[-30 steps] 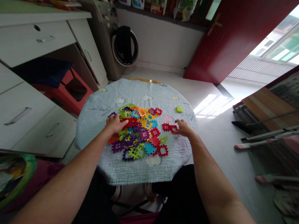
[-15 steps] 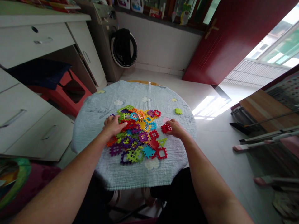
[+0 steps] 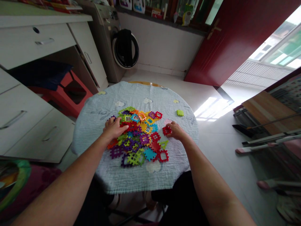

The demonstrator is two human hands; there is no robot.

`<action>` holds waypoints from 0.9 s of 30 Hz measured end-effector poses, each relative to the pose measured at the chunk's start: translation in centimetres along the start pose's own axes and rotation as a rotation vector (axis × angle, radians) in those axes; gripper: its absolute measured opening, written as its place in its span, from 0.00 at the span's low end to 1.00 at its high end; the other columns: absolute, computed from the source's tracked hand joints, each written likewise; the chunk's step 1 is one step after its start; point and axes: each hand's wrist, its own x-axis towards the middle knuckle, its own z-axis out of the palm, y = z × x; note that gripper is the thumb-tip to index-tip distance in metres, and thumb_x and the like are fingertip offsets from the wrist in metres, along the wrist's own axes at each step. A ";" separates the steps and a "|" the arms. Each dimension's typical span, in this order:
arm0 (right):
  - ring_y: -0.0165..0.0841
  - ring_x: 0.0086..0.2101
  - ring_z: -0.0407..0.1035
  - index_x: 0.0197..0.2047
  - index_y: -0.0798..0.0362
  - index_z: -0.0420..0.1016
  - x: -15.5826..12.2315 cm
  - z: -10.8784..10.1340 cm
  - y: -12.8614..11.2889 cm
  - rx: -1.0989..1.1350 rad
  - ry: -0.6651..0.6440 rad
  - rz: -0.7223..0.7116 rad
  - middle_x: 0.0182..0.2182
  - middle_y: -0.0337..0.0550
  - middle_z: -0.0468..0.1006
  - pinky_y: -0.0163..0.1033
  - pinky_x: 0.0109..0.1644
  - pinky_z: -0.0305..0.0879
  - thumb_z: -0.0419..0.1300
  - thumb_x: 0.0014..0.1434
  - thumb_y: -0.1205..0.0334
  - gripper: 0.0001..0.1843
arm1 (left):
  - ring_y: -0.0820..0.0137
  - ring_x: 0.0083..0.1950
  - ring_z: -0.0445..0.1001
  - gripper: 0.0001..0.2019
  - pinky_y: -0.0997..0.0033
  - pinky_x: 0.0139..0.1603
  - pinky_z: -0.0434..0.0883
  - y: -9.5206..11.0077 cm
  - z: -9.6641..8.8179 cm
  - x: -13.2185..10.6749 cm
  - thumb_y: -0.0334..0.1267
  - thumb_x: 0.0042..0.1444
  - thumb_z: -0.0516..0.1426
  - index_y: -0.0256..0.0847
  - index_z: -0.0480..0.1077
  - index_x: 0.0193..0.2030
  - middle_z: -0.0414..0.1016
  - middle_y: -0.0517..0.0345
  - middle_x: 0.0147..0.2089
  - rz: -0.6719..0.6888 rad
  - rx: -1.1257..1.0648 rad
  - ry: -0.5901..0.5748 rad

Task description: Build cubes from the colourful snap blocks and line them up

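Note:
A heap of plastic interlocking building tiles [image 3: 144,138] in red, green, purple, blue, yellow and orange covers the middle of a round cloth-covered table [image 3: 113,100]. My left hand [image 3: 114,127] rests at the heap's left edge, thumb and fingers apart, touching tiles; nothing shows gripped in it. To the right of the heap, my right hand [image 3: 176,130] pinches a red tile [image 3: 166,130] with a window-like lattice, close to the cloth. A single green tile [image 3: 180,113] lies apart, beyond my right hand.
A washing machine [image 3: 110,40] with its round door open stands beyond the table. White drawers [image 3: 28,110] and a red stool [image 3: 76,91] are at left. A red door [image 3: 225,37] and folded furniture [image 3: 272,110] are at right.
The red tile in my right hand has tilted slightly. My left hand stays at the heap's left edge, and the other tiles look unchanged.

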 end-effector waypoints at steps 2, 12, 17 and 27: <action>0.37 0.43 0.66 0.51 0.51 0.73 0.0 0.0 -0.1 -0.008 -0.004 -0.015 0.47 0.49 0.69 0.38 0.47 0.61 0.67 0.48 0.62 0.24 | 0.47 0.67 0.57 0.36 0.49 0.61 0.61 0.0 -0.1 0.0 0.61 0.51 0.50 0.44 0.61 0.63 0.57 0.40 0.65 -0.003 -0.001 0.001; 0.37 0.43 0.66 0.46 0.54 0.74 1.3 -0.7 0.4 -0.017 0.080 -0.015 0.45 0.49 0.70 0.38 0.47 0.61 0.66 0.48 0.60 0.20 | 0.51 0.63 0.64 0.35 0.57 0.62 0.61 0.4 -1.0 0.0 0.55 0.53 0.51 0.35 0.61 0.63 0.65 0.37 0.60 0.055 0.029 -0.007; 0.39 0.44 0.65 0.50 0.53 0.73 4.0 -3.1 2.1 -0.078 0.203 0.062 0.46 0.50 0.71 0.40 0.47 0.60 0.64 0.49 0.59 0.23 | 0.52 0.63 0.64 0.34 0.58 0.61 0.62 0.2 -1.6 -0.1 0.53 0.52 0.51 0.34 0.62 0.62 0.67 0.38 0.60 0.082 0.015 -0.029; 0.42 0.46 0.65 0.53 0.52 0.72 11.0 -6.2 5.0 -0.201 0.154 0.140 0.50 0.52 0.71 0.41 0.48 0.60 0.66 0.48 0.60 0.27 | 0.53 0.62 0.66 0.32 0.58 0.61 0.63 -0.3 -1.4 0.1 0.52 0.51 0.53 0.36 0.63 0.60 0.68 0.40 0.60 0.080 -0.040 -0.015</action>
